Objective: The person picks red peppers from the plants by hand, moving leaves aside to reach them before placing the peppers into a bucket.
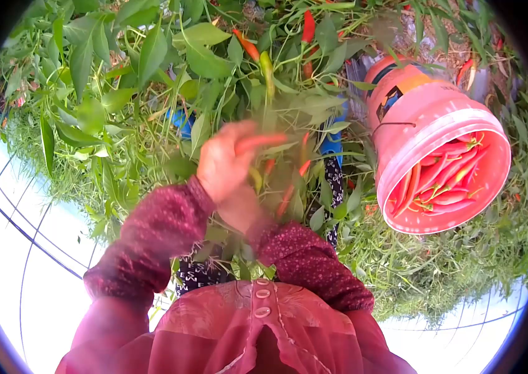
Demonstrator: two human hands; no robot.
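My left hand point(223, 161) is closed around a red chili pepper point(261, 143), whose tip points to the right. Just below and partly behind it is my right hand point(241, 207), smeared by motion; its fingers are hidden. Both hands are among the leafy chili plants, close together at the wrists. Around them hang more chilies: an orange-red chili point(246, 45) and a yellow-green chili point(267, 73) above, and a red chili point(308, 27) farther up. A thin red chili point(286, 201) shows right of my right hand.
At the right a pink bucket point(441, 118) with a wire handle leans toward me, holding several picked red chilies point(441, 177). Blue footwear point(333, 134) shows between the plants. Dense foliage point(114, 81) surrounds the hands, and dry mulch lies behind the bucket.
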